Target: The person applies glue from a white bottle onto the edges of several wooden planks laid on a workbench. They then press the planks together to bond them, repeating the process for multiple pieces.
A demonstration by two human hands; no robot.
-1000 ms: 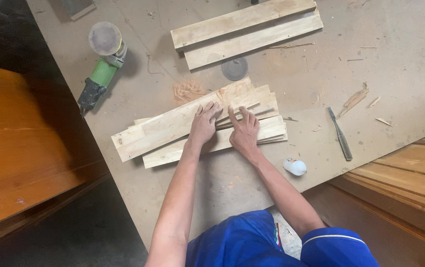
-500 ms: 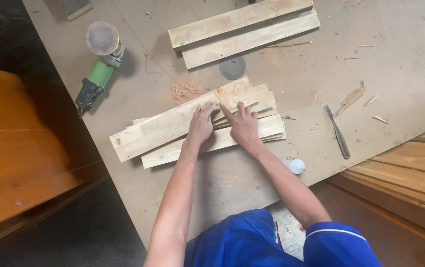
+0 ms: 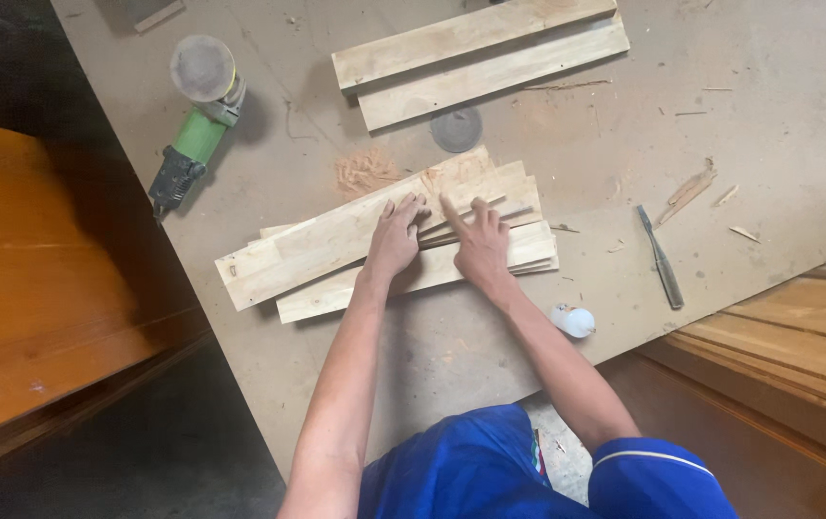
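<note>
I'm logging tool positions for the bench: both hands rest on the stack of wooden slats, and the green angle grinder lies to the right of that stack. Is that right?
Not quite. The head view shows the left hand and right hand resting on the stack of wooden slats, but the green angle grinder lies to the upper left of the stack, not its right. What lies to the right is a dark chisel-like tool.

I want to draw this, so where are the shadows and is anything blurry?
Head view: soft, even light, no glare; a faint shadow lies right of the green angle grinder and under the stacked pale wooden planks. Both hands, left and right, look sharp; the dark floor corner at upper left is too dim for detail.
</note>
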